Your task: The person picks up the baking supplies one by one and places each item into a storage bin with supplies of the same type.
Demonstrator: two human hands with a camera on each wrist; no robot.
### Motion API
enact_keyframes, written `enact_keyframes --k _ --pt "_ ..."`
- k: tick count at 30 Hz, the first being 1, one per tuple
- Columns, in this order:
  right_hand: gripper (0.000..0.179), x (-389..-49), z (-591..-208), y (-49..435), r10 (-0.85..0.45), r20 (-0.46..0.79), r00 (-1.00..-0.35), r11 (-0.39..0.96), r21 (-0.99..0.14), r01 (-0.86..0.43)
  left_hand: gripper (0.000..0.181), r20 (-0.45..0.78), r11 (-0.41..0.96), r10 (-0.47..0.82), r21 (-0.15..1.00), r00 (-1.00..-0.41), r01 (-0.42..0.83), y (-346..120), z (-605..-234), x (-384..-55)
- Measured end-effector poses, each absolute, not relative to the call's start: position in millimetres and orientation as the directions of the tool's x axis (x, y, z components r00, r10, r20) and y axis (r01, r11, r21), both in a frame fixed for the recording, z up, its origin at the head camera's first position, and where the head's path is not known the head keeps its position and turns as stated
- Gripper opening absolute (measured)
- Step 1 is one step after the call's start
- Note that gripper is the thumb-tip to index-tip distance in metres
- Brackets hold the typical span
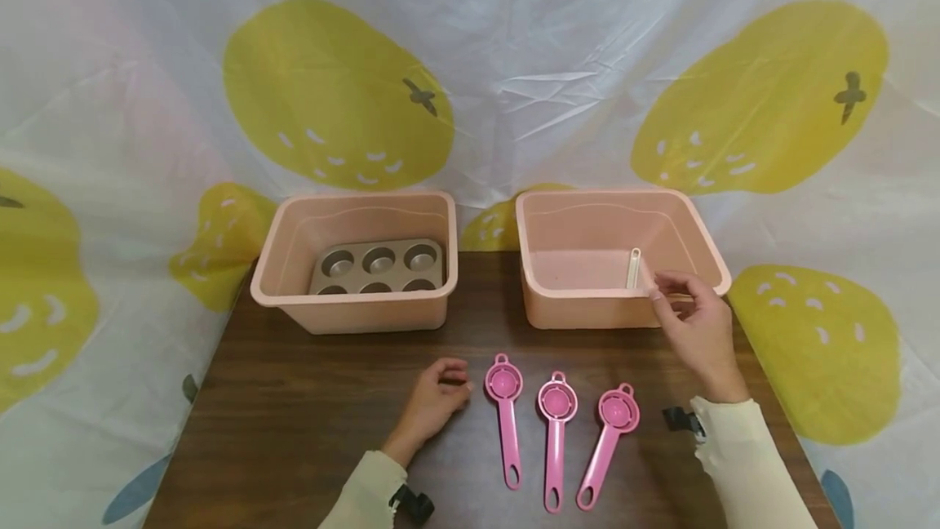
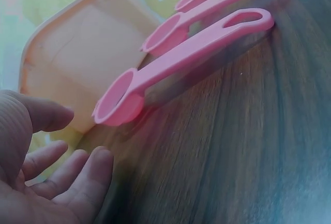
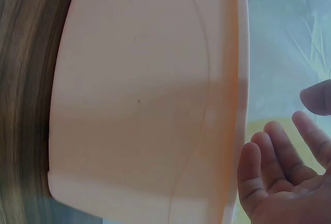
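Three pink egg separators lie on the table: the left one (image 1: pixel 503 383), the middle one (image 1: pixel 557 402) and the right one (image 1: pixel 618 411). Just left of the nearest one is my left hand (image 1: pixel 433 402), its fingers loosely bent with nothing between them. My right hand (image 1: pixel 693 321) hovers by the front right rim of the right pink bin (image 1: pixel 587 310). Thumb and fingers stand apart and hold nothing in the right wrist view. Inside that bin, a slim cream-coloured handle (image 1: pixel 633 268) leans upright near the front wall; its lower part is hidden.
At the back left stands another pink bin (image 1: pixel 367 317), holding a six-cup muffin tin (image 1: pixel 396 258). Both bins rest at the rear of the dark wooden table (image 1: pixel 279 415). A lemon-print cloth (image 1: pixel 485 64) hangs behind them.
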State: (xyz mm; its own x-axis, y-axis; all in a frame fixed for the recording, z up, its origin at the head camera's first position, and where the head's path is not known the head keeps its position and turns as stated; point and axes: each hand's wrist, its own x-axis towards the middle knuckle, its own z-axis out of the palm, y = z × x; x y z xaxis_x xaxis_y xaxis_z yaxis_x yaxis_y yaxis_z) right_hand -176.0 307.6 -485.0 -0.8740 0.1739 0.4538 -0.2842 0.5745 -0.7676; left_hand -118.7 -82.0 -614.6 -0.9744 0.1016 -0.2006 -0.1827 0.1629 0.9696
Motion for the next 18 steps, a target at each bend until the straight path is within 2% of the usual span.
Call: enact_keyframes --k 9,18 --pt "0.035 -178.0 -488.7 328.0 0.235 0.393 -0.889 0.572 -0.796 -0.2 0.049 -0.26 0.177 0.174 0.957 -0.95 -0.229 -66.4 -614.7 -114.9" --pt "0.034 -192.4 -493.1 342.0 0.273 0.433 -0.859 0.578 -0.788 -0.214 0.058 -0.258 0.196 0.172 0.955 -0.951 -0.223 -52.4 -614.4 -116.5"
